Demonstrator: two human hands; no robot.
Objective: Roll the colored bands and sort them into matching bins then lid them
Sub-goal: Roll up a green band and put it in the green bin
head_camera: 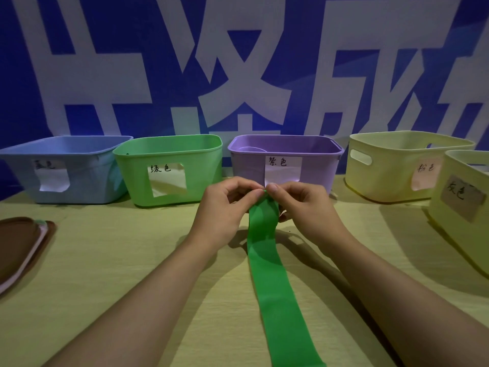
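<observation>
A long green band [272, 276] lies flat on the table, running from the bottom edge of the view up to my hands. My left hand [225, 210] and my right hand [299, 205] pinch its far end between thumbs and fingertips, just in front of the purple bin [312, 165]. The end looks slightly curled under my fingers. The green bin [201, 176] stands to the left of my hands, open on top.
A blue bin [87, 178] stands at the far left, two pale yellow bins [389, 170] [460, 234] at the right. All carry paper labels. A stack of lids with a brown one on top [18, 245] lies at the left table edge. A blue banner forms the backdrop.
</observation>
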